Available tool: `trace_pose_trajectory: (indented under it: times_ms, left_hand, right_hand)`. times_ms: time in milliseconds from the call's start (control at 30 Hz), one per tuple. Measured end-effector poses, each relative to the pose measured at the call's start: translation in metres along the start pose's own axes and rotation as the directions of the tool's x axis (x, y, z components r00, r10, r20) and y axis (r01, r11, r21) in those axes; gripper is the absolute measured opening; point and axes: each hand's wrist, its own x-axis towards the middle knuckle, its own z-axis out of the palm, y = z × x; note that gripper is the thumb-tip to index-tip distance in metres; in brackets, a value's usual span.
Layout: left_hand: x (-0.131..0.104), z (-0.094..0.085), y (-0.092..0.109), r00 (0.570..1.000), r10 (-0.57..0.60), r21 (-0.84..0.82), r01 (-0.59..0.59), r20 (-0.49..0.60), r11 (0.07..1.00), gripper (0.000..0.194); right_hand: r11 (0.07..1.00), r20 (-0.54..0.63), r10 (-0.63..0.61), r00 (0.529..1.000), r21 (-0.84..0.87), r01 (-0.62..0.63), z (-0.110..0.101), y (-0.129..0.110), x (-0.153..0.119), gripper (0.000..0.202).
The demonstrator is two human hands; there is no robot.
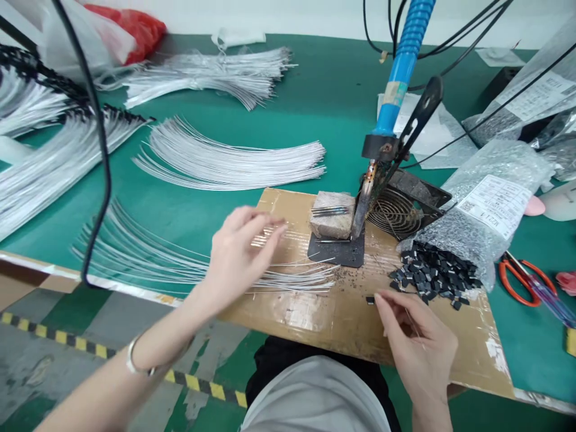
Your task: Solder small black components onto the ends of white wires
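Grey shirt (315,396): soft creased cloth over the lap, nearest the camera, below the edge of the work surface.
Left hand (245,249): palm down above the white wires (297,279), fingers loosely extended, thumb and forefinger apart, nothing visibly gripped; whether it touches them is unclear.
Right hand (418,336): fingers curled, apparently pinching a thin strand (413,322) that crosses the palm.
Black piece (369,300): small, flat and rectangular, at the right hand's fingertips; whether they touch it is hard to tell.
White wires: loose and spread, right ends on the cardboard (292,312), left ends curving over the green desk (346,108).
Wire handling: probably light and springy, smooth enough to slide over one another; best taken singly near the end, between thumb and forefinger.
Piece handling: likely nearly weightless, rigid and easy to drop; the side edges look like the safest hold.
Black heap (434,273): many similar angular pieces, piled just beyond the right hand.
Cardboard: brown, taped glossy in places, dark crumbs scattered near the wire ends.
Soldering iron (398,90): blue ribbed sleeve, scorched metal shaft slanting down beside a rough grey block (333,222).
Fan (393,210): dark round grille, tilted behind the iron.
Packing bag (477,222): clear, crinkled bubble plastic with a white label.
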Motion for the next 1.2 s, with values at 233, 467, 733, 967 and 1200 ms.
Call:
trace_pose_trajectory:
  times_ms: [233, 467, 733, 967, 1200]
  left_hand:
    - [0.079, 0.032, -0.089, 0.982, -0.019, 0.073, 0.005, 0.188, 0.997, 0.022]
    - [0.089, 0.056, -0.109, 0.976, 0.013, 0.000, -0.013, 0.216, 1.000, 0.016]
    - [0.088, 0.043, -0.111, 0.993, 0.004, -0.148, 0.014, 0.114, 0.989, 0.006]
    - [0.085, 0.029, -0.099, 0.990, -0.106, -0.318, 0.129, 0.090, 0.939, 0.010]
    - [0.061, -0.009, -0.064, 0.979, -0.124, -0.359, 0.176, 0.162, 0.917, 0.021]
  right_hand:
    - [0.837, 0.110, -0.396, 0.911, -0.363, 0.408, 0.001, 0.013, 0.008, 0.006]
    - [0.906, 0.006, -0.296, 0.955, -0.314, 0.283, -0.007, 0.011, 0.006, 0.007]
    - [0.938, -0.062, -0.267, 0.962, -0.244, 0.244, -0.008, 0.012, 0.010, 0.009]
    - [0.950, -0.086, -0.229, 0.970, -0.238, 0.203, -0.009, 0.012, 0.008, 0.011]
    - [0.971, -0.092, -0.175, 0.980, -0.180, 0.156, -0.011, 0.012, 0.004, 0.010]
